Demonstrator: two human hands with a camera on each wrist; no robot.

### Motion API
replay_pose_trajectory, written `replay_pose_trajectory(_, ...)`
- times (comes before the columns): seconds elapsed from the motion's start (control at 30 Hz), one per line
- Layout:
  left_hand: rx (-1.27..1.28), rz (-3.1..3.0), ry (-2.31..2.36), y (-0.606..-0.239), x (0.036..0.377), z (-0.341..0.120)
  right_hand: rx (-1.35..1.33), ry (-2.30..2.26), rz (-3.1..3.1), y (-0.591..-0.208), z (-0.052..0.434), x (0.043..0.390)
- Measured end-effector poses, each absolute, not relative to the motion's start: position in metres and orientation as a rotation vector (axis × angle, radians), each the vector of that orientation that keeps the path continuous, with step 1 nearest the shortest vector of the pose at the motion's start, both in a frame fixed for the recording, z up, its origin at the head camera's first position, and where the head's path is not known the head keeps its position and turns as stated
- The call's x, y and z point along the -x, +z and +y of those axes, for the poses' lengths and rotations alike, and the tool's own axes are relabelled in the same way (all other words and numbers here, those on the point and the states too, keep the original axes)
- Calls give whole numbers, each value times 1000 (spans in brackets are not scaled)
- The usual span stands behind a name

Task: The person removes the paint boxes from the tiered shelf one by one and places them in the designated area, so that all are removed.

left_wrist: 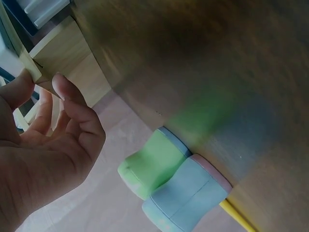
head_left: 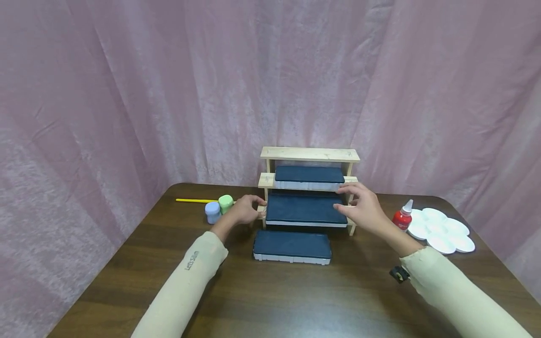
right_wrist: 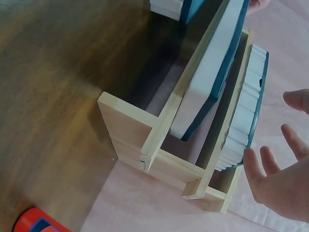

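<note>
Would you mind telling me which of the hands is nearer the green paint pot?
Left. The left hand sits just beside the green paint pot; the right hand is across the rack.

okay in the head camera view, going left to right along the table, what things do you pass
yellow stick → blue paint jar → green paint jar → left hand → wooden tiered rack holding dark blue trays → right hand → red glue bottle → white flower-shaped palette

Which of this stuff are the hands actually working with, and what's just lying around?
In hand: wooden rack, middle blue tray, left hand, right hand.
Lying about: top tray, tray on table, paint jars, red bottle, palette, yellow brush.
</note>
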State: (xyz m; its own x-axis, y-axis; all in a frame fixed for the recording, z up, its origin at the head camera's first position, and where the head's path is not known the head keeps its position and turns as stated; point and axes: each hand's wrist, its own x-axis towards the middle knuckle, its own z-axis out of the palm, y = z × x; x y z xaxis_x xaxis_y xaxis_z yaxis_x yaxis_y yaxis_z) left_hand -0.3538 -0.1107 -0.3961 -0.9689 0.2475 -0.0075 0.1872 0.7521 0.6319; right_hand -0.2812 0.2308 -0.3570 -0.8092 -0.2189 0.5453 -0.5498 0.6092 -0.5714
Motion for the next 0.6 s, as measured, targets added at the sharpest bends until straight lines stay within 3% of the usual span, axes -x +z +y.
replay_pose_trajectory(0.6,-354,2865,1011,-398,353,-110,-582,918,-2509,-354,222,313)
